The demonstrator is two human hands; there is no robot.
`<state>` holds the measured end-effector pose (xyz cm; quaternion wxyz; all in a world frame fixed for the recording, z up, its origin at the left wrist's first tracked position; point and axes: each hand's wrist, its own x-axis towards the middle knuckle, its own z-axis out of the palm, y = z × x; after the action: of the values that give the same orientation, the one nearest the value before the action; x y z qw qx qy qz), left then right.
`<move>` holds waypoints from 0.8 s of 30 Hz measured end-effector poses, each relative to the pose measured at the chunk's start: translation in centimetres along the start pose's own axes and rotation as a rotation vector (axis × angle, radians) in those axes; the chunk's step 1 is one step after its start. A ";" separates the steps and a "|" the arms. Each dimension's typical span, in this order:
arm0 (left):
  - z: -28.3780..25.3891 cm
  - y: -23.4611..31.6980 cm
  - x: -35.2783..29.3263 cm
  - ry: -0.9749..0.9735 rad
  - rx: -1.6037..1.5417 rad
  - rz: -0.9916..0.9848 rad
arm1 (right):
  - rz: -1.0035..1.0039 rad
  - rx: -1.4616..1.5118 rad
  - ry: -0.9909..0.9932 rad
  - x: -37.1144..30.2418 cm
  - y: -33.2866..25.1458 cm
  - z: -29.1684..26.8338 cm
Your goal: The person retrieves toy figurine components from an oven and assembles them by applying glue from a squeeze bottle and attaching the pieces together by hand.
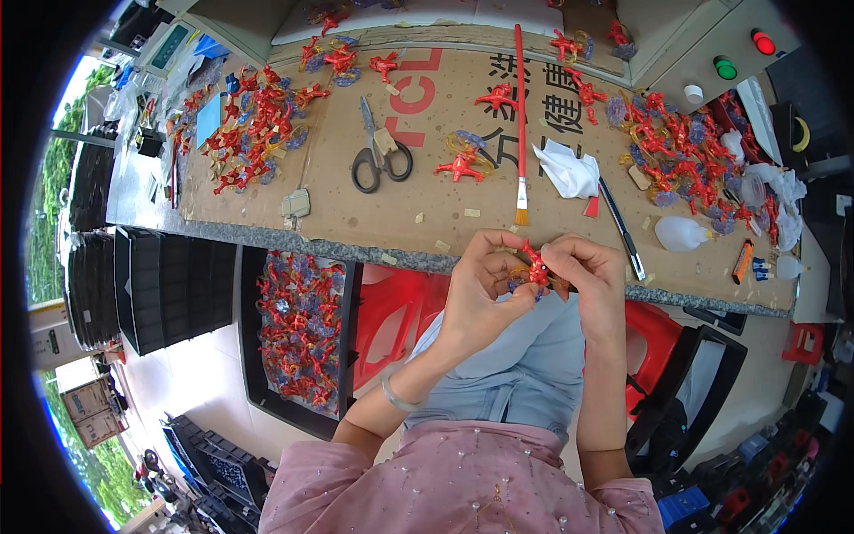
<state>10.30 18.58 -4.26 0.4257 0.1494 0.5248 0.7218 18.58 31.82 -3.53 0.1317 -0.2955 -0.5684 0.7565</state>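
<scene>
You are looking through the left one of two wide fisheye cameras worn side by side on your head, upright and unmirrored. It faces steeply down from above your own torso, so your pink top (pixel 427 481) fills the lower edge, while your left hand (pixel 485 289) and right hand (pixel 587 276) come at close range just right of centre. Beyond them you see the workbench (pixel 405 259) reach toward the top. Your view spreads wide enough for floor (pixel 196 392) and outdoor greenery (pixel 58 178) at left, with straight edges bowing near the dark rim.
</scene>
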 end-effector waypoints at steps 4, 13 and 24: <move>-0.5 0.2 -0.1 -0.079 -0.170 -0.043 | -0.108 0.022 -0.002 -0.6 0.6 -0.4; -1.0 2.0 0.1 -0.238 -0.392 -0.239 | -0.255 0.137 -0.182 -0.7 0.4 -0.9; -0.1 0.7 0.1 0.013 -0.038 0.070 | -0.170 -0.001 0.008 -0.7 0.1 -0.9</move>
<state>9.84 18.55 -3.66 0.3998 0.1548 0.5081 0.7470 19.67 32.09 -3.58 0.1974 -0.2492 -0.5914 0.7411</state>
